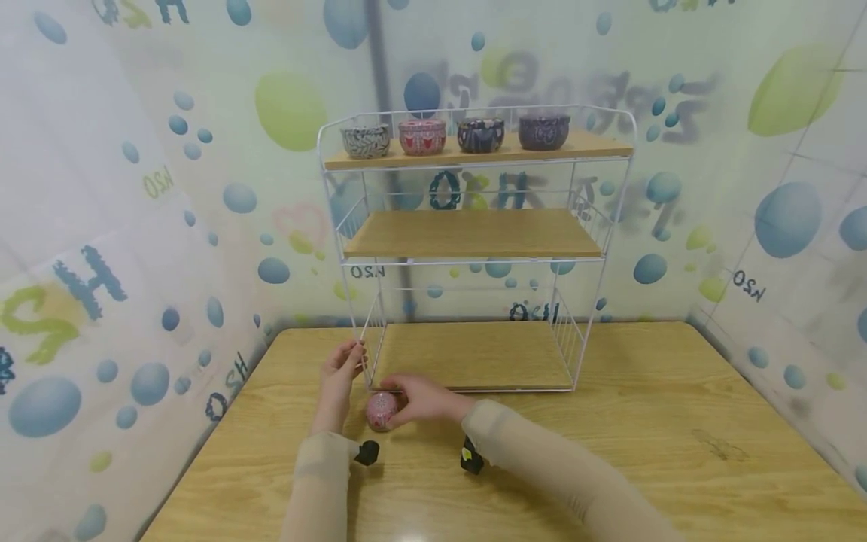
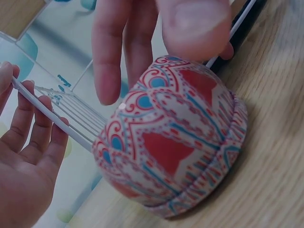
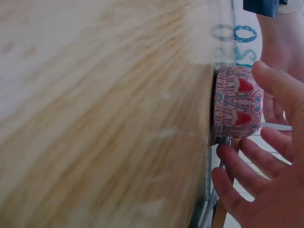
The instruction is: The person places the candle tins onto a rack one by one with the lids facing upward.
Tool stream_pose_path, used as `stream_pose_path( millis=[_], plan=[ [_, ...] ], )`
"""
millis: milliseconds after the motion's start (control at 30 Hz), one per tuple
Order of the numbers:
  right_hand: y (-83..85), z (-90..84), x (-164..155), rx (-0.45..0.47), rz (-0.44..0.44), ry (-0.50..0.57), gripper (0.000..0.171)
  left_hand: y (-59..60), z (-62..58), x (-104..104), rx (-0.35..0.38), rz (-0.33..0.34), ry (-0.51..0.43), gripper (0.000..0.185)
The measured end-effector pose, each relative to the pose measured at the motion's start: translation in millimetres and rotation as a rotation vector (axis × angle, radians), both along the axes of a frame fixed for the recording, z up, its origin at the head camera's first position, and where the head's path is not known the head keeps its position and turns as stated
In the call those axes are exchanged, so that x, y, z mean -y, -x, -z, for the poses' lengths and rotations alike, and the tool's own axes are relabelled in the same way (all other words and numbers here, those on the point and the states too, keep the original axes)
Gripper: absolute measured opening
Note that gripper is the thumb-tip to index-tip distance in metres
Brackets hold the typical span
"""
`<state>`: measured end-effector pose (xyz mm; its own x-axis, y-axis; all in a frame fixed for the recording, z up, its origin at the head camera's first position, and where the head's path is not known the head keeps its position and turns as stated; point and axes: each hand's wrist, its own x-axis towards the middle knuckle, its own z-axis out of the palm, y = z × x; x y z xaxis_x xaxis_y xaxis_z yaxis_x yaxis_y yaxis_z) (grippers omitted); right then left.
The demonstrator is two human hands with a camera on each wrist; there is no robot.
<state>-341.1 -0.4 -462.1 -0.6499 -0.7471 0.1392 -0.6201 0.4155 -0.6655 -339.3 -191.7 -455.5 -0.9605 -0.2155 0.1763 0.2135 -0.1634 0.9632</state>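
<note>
A small round tin (image 1: 381, 410) with a red, pink and blue pattern stands on the wooden table (image 1: 677, 452), wider rim down, just before the front left corner of a white wire shelf rack (image 1: 474, 233). My right hand (image 1: 423, 399) is over the tin (image 2: 175, 142). Its thumb (image 2: 194, 23) touches the top and its fingers (image 3: 256, 161) are spread behind the tin (image 3: 235, 102), apart from it. My left hand (image 1: 341, 373) holds the rack's front left wire post (image 2: 52, 118) between thumb and fingers (image 2: 28, 123).
The rack has three wooden boards; several patterned tins (image 1: 454, 135) line the top one, and the middle (image 1: 474, 233) and bottom (image 1: 474, 354) boards are bare. Printed plastic sheets wall the table on the left, back and right.
</note>
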Motion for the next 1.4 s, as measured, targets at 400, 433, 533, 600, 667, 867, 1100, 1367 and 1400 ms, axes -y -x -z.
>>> stream_pose_path(
  millis=[400,433,533,600,667,867,1100,1367,1400],
  plan=[
    [-3.5,4.9,11.7,-0.112,0.05,-0.047,0.065,-0.5,-1.2,0.5,0.018,0.005,-0.01,0.014],
    [-3.9,5.2,12.2,-0.112,0.054,-0.05,0.066,-0.8,-0.6,0.0,0.013,0.002,-0.008,0.015],
    [-5.4,4.6,13.3,-0.114,0.061,-0.059,0.068,-1.3,0.4,-1.5,-0.013,-0.011,-0.003,0.016],
    [-6.2,3.6,14.1,-0.117,0.067,-0.072,0.069,-1.3,0.9,-1.9,-0.028,-0.016,0.006,0.014],
    [-7.2,2.2,14.9,-0.109,0.077,-0.082,0.069,-0.7,1.4,-1.9,-0.039,-0.019,0.003,0.012],
    [-7.8,2.1,18.3,-0.091,0.109,-0.098,0.066,-1.1,1.3,-2.5,-0.04,-0.017,-0.009,0.007],
    [-5.7,10.5,15.0,-0.115,0.098,-0.072,0.065,-2.2,2.2,-3.3,-0.026,-0.01,0.004,0.008],
    [-13.1,2.7,4.0,-0.083,0.093,-0.06,0.069,-0.2,3.8,-2.2,-0.04,-0.021,-0.004,0.013],
    [-14.1,1.6,1.3,-0.083,0.098,-0.059,0.068,-0.2,3.8,-2.2,-0.042,-0.021,-0.003,0.013]
  ],
)
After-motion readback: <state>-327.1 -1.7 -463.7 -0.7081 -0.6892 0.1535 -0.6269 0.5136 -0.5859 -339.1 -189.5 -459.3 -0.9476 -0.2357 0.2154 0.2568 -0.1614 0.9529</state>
